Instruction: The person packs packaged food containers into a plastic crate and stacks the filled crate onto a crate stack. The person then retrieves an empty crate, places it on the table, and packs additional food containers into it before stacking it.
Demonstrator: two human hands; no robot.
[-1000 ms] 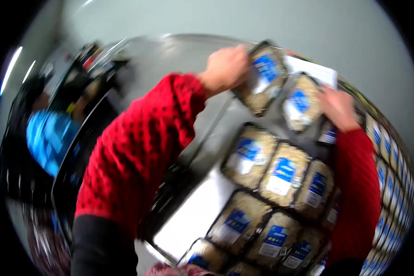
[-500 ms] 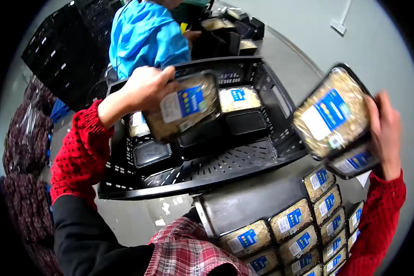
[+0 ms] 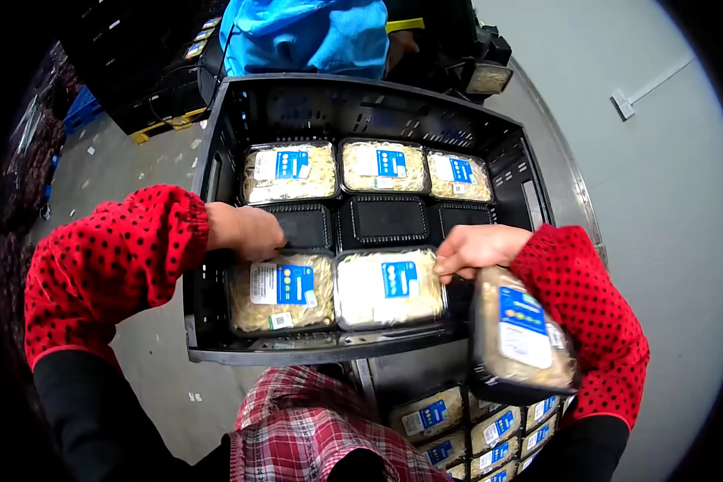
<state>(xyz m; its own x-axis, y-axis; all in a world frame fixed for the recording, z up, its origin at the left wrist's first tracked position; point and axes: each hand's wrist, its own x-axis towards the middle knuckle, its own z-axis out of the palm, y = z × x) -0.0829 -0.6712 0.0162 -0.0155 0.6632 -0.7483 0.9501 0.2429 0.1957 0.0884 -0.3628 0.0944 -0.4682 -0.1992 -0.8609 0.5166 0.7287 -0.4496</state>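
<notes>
A black plastic crate (image 3: 530, 173) stands before me. In its front row lie a left film-covered food tray (image 3: 281, 293) and a middle food tray (image 3: 390, 287), both holding pale strands like bean sprouts under blue-and-white labels. My left hand (image 3: 253, 233) is closed at the left tray's back edge, its fingertips partly hidden. My right hand (image 3: 482, 251) pinches the middle tray's right edge. Another food tray (image 3: 522, 333) is tilted under my right wrist, overhanging the crate's front right corner; what supports it is hidden.
Three label-up trays (image 3: 381, 166) line the crate's back, with upside-down black trays (image 3: 387, 218) in the middle row. Several packed trays (image 3: 494, 430) sit on the metal surface at lower right. A person in a blue jacket (image 3: 305, 36) stands beyond the crate.
Both hands have come down into the crate from above and from the right. Two trays now lie in its front row; one tray remains by my right wrist. My view has shifted.
</notes>
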